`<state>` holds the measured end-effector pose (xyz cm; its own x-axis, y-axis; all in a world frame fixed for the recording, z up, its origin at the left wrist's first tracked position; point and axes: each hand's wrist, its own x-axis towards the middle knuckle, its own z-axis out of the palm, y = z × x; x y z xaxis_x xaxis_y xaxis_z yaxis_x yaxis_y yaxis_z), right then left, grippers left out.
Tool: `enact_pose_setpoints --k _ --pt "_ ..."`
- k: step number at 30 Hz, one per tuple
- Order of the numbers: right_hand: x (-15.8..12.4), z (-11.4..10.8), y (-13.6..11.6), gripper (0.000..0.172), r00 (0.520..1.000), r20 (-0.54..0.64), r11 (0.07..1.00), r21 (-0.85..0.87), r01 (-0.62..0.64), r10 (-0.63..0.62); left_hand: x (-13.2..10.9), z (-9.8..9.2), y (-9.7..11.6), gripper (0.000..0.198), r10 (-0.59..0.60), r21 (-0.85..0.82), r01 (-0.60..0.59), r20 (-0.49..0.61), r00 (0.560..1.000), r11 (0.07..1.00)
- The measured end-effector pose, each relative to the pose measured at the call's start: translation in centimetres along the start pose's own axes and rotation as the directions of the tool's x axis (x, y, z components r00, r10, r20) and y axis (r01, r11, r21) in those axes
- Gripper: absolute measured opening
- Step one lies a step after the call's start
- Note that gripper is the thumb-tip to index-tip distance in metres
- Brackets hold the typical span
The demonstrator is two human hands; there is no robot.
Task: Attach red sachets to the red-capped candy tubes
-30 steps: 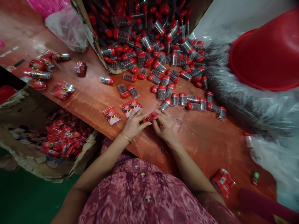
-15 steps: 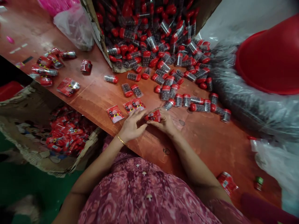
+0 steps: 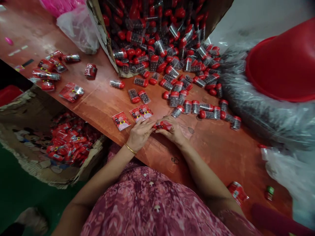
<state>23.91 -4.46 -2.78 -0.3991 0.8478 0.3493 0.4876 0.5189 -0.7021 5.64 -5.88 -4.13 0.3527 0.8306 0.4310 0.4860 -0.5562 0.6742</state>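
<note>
Between my hands is a small red printed packet [image 3: 163,125], held just above the table's front part. My right hand [image 3: 175,131] is wrapped round its right side. My left hand [image 3: 141,132] has its fingers drawn together at the packet's left end, touching it. What lies inside the packet is hidden. Just beyond my left hand lie flat red printed cards, a single one [image 3: 121,121] and an overlapping pair [image 3: 141,113]. Several small clear tubes with red caps and dark contents, such as this tube [image 3: 134,95], lie farther back.
A cardboard box [image 3: 113,62] on its side spills many red-capped tubes over the table [image 3: 98,108]. Wrapped red packets [image 3: 46,74] lie at the left, above a carton [image 3: 49,177] of more. A red tub [image 3: 283,65] rests on a plastic-wrapped bundle [image 3: 258,114] at right.
My left hand's fingers have come together and closed in on the packet's left end. The packet has tilted flatter in my right hand.
</note>
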Motion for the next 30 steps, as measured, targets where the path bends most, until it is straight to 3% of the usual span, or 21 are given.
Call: enact_pose_setpoints --k 5,10,13,17,19,21,25,30 --pt "0.2 -0.1 -0.2 0.037 0.997 0.051 0.998 -0.027 -0.063 0.064 -0.2 0.3 0.3 0.029 -0.023 0.15 0.025 -0.019 1.0 0.988" --pt "0.1 0.5 -0.1 0.032 0.995 -0.061 0.997 0.007 -0.078 0.078 -0.8 0.6 1.3 0.025 -0.067 0.23 0.036 0.128 0.989 0.973" --pt "-0.3 0.8 0.2 0.024 0.988 -0.107 0.994 0.01 -0.113 0.113 -0.9 0.1 1.8 0.026 -0.144 0.255 0.117 0.089 0.986 0.96" --pt "-0.8 1.2 0.0 0.022 0.902 -0.337 0.956 0.206 -0.209 0.27 0.2 -1.0 2.4 0.025 -0.224 0.144 0.223 -0.01 0.974 0.964" --pt "-0.8 1.7 -0.5 0.022 0.868 -0.399 0.941 0.279 -0.191 0.295 1.2 -1.1 2.6 0.035 -0.211 0.029 0.211 0.012 0.977 0.977" --pt "-0.7 2.2 -0.7 0.024 0.856 -0.425 0.934 0.32 -0.162 0.294 2.1 -0.9 2.6 0.033 -0.176 -0.057 0.18 0.071 0.982 0.982" --pt "-1.2 2.2 -0.2 0.029 0.892 -0.332 0.928 0.31 -0.204 0.307 3.0 -0.1 2.1 0.024 -0.167 -0.051 0.173 0.108 0.98 0.984" --pt "-2.8 -0.2 0.8 0.025 0.938 -0.217 0.95 0.217 -0.224 0.271 2.2 1.3 1.7 0.023 -0.103 0.008 0.103 0.153 0.983 0.995"
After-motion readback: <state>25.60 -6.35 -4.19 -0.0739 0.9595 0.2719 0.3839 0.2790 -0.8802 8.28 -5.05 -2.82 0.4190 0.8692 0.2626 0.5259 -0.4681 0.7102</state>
